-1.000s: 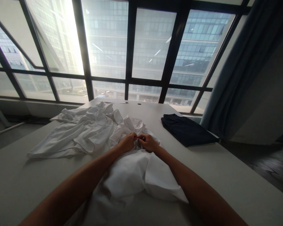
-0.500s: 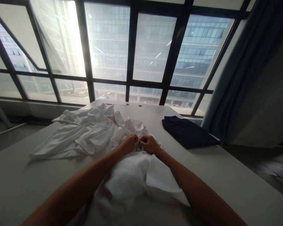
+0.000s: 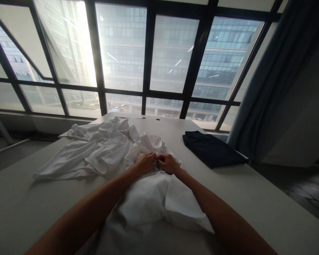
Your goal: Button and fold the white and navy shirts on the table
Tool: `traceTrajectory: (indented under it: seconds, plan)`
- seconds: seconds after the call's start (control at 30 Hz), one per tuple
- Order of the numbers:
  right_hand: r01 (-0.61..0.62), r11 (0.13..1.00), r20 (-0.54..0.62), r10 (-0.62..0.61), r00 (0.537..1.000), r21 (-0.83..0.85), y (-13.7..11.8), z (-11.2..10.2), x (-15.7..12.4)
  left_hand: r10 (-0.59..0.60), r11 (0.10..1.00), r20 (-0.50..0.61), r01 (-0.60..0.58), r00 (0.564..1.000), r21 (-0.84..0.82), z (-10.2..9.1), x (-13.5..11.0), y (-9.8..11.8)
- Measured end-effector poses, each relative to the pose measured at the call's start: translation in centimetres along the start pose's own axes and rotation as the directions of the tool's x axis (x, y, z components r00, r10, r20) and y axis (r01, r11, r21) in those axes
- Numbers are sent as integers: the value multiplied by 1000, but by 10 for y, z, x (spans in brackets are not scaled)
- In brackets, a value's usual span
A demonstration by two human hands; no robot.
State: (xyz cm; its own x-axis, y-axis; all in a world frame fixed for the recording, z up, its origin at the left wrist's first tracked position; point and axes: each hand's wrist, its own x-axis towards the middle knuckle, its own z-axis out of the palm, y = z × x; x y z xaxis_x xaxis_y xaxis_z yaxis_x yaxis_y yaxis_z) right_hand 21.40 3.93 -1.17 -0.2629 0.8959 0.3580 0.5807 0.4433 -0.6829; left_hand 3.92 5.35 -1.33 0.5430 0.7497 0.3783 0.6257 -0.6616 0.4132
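Note:
A white shirt point(image 3: 146, 198) lies rumpled on the table in front of me, its collar pointing toward the window and its lower part spread near my body. My left hand point(image 3: 145, 163) and my right hand point(image 3: 168, 163) meet over its front, just below the collar. Both hands have their fingers pinched together on the shirt fabric, thumbs close to each other. Any small button between the fingertips is hidden. The left forearm lies over the shirt's left side, the right forearm along its right edge.
A second white garment point(image 3: 95, 145) is spread in creases to the left. Folded dark navy cloth point(image 3: 211, 148) rests on the right of the white table point(image 3: 255, 198). Large black-framed windows point(image 3: 122, 49) stand behind, with a blue-grey curtain point(image 3: 260, 88) at the right.
My fingers have shifted slightly and drawn closer together at the shirt front. The shirt and the other cloths lie almost as before.

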Motion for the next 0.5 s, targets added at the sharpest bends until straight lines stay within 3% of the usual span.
traceTrajectory:
  seconds: [0.27,0.5]
  plan:
    - [5,1000,-6,-5,1000,19,0,0,-1,-90,996,-35,90,995,-5,3,0,2]
    - [156,974,35,-153,988,-166,-9,-2,-2,-109,993,-62,106,992,-50,2,2,0]
